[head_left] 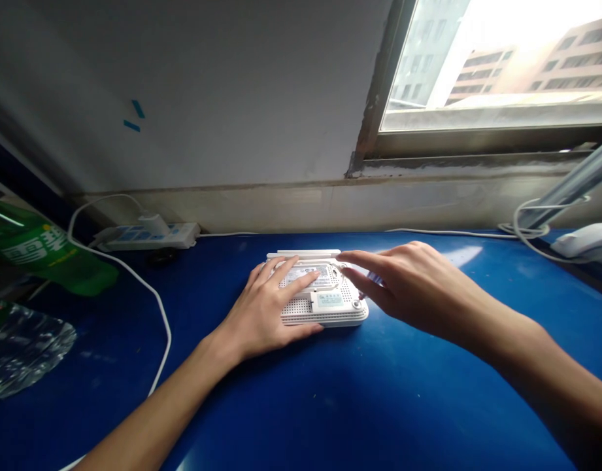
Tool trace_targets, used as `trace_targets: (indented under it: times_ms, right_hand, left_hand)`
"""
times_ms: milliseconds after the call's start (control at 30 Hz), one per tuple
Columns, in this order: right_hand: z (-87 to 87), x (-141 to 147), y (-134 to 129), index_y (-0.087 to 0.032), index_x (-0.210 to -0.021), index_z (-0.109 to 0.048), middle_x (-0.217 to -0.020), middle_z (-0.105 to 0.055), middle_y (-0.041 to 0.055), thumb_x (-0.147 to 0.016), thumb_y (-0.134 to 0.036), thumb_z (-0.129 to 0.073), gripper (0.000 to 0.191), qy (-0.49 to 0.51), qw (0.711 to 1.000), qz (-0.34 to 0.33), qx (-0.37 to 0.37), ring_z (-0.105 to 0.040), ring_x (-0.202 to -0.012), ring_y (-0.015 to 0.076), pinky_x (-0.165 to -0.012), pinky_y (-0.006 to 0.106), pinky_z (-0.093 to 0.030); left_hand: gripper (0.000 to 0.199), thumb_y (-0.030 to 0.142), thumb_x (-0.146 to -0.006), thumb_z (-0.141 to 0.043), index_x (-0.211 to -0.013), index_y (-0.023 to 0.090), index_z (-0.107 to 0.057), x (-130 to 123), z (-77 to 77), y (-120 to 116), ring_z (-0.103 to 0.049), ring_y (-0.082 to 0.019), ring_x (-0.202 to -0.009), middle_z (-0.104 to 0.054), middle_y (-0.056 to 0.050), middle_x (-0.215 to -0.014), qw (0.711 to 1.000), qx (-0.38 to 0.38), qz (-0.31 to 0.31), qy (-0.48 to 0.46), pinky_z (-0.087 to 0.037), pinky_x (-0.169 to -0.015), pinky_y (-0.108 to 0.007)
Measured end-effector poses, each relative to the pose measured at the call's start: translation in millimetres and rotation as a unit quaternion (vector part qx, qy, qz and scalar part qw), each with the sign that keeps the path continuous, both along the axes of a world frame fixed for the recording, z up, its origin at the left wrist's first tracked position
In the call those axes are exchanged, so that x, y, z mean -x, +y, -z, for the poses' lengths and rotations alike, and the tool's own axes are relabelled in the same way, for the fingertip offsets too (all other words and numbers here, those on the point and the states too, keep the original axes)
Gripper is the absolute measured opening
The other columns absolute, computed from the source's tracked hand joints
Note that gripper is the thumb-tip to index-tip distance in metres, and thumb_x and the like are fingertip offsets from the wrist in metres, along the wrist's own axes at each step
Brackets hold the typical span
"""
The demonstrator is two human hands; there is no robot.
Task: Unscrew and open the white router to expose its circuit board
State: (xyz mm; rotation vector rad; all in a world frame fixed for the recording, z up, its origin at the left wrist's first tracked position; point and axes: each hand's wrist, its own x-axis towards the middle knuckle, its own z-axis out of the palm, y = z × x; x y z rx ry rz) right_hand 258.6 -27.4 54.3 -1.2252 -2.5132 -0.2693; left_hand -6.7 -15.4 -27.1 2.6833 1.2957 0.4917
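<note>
A white router-like box (301,320) with vent holes and printed labels lies flat on the blue table, its labelled side up. My left hand (264,307) rests on it with fingers spread over the label and the thumb along the near edge. At the box's right side, my right hand (403,275) is bent, thumb and index fingertips close together above the top face. A translucent purplish-white piece (376,278) shows partly under the right hand's fingers; its kind is hidden.
A white power strip (183,235) with a plugged-in adapter (154,224) stands by the wall. Its white cable (158,307) runs down the table's left side. A green bottle (50,252) and a clear bottle (26,347) lie left. A metal pole (570,186) stands right.
</note>
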Motion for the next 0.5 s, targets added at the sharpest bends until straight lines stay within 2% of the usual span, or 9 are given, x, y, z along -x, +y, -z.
trace_targets:
  times_ms: [67,133,300,367,400,467,500]
  right_hand:
    - [2.0,-5,0,-0.024,-0.134,-0.069,-0.076,-0.079,0.0045,-0.105,-0.028,-0.055,0.032,0.009,0.999,-0.026,0.021,-0.067,-0.056,0.0189,-0.054,0.028,-0.034]
    - [4.1,-12,-2,-0.026,-0.147,-0.059,-0.085,-0.081,0.0046,-0.102,-0.023,-0.057,0.045,0.032,0.997,-0.045,0.05,-0.07,-0.063,0.0193,-0.056,0.027,-0.04]
    - [0.0,-21,-7,-0.025,-0.16,-0.042,-0.106,-0.08,0.0087,-0.097,-0.017,-0.057,0.065,0.023,0.993,-0.073,0.089,-0.075,-0.083,0.0234,-0.066,0.03,-0.05]
    - [-4.9,-18,-7,-0.024,-0.153,-0.049,-0.11,-0.079,0.0099,-0.097,-0.017,-0.056,0.057,0.013,0.993,-0.074,0.096,-0.075,-0.083,0.0231,-0.065,0.029,-0.049]
    - [-7.1,-15,-6,-0.024,-0.144,-0.057,-0.104,-0.08,0.0089,-0.098,-0.02,-0.057,0.046,0.007,0.993,-0.065,0.101,-0.074,-0.077,0.0219,-0.061,0.029,-0.047]
    - [-10.3,-9,-3,-0.024,-0.116,-0.07,-0.08,-0.077,0.0048,-0.103,-0.031,-0.058,0.019,-0.015,0.994,-0.025,0.104,-0.068,-0.06,0.0191,-0.052,0.028,-0.036]
    - [-11.0,-6,-1,-0.024,-0.102,-0.072,-0.069,-0.073,0.0031,-0.105,-0.038,-0.057,0.02,-0.028,0.995,-0.005,0.099,-0.064,-0.053,0.0182,-0.05,0.029,-0.032]
  left_hand:
    - [0.083,0.073,-0.088,-0.072,-0.16,0.04,-0.048,0,-0.4,0,-0.036,-0.043,-0.154,-0.04,-0.012,-0.169,1.0,-0.001,0.003,0.001,-0.032,-0.124,-0.067]
    - [0.083,0.072,-0.087,-0.073,-0.16,0.04,-0.048,0,-0.8,0,-0.038,-0.043,-0.153,-0.041,-0.012,-0.169,1.0,-0.005,0.006,-0.001,-0.032,-0.124,-0.066]
    - [0.084,0.072,-0.086,-0.074,-0.159,0.038,-0.05,0,-1.4,0,-0.038,-0.043,-0.152,-0.041,-0.012,-0.169,1.0,-0.007,0.004,-0.006,-0.032,-0.124,-0.067]
    - [0.084,0.071,-0.087,-0.075,-0.16,0.039,-0.049,0,-1.5,0,-0.039,-0.043,-0.152,-0.042,-0.012,-0.168,1.0,-0.004,0.003,-0.003,-0.033,-0.123,-0.067]
    - [0.083,0.071,-0.087,-0.074,-0.16,0.039,-0.049,0,-1.5,0,-0.039,-0.043,-0.152,-0.043,-0.012,-0.168,1.0,-0.003,0.003,-0.001,-0.033,-0.123,-0.067]
    - [0.083,0.071,-0.088,-0.074,-0.16,0.04,-0.048,0,-1.4,0,-0.038,-0.043,-0.153,-0.042,-0.012,-0.168,1.0,-0.003,0.004,0.001,-0.033,-0.123,-0.067]
    - [0.083,0.071,-0.088,-0.074,-0.16,0.039,-0.048,0,-1.3,0,-0.038,-0.043,-0.153,-0.042,-0.012,-0.168,1.0,-0.004,0.004,0.002,-0.033,-0.123,-0.067]
